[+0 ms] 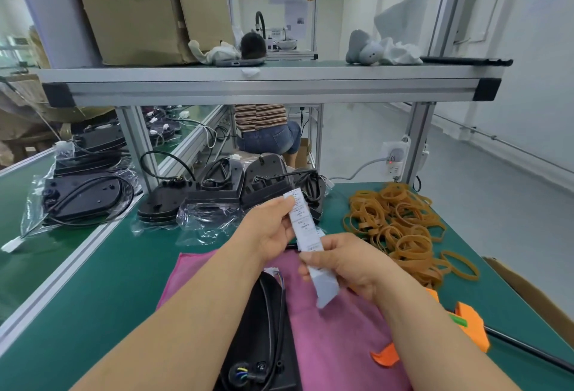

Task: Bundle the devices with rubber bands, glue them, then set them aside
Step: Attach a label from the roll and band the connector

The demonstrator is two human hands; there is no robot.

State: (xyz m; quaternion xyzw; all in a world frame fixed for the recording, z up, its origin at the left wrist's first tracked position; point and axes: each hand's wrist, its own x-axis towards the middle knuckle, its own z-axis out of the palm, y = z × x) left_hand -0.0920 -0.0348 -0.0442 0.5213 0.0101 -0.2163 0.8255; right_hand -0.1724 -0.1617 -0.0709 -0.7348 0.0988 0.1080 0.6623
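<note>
Closest in: one black device (261, 338), lying flat on a pink cloth (341, 344) between my forearms, cable along its edge. I judge the cloth is there to keep the casing from scuffing. No band visible round it.

Item, left hand (267, 229): raised above the cloth, thumb and fingers pinching the upper part of a white label strip (302, 223).

Item, right hand (341, 263): fingers curled round the lower part of the same strip, its tail hanging below my fist. Two grips keep the strip taut, probably so one label can be read or peeled.

Item, rubber bands (397, 229): loose tan heap on the green table (124, 266), just beyond my right hand, within easy reach for bundling.

Item, orange tool (470, 325): likely the glue gun, parked at the right of the cloth, black cord trailing off.

Item, further devices (217, 192): black units, some in clear bags, piled at the table's far edge; whether finished or waiting, I cannot tell.
</note>
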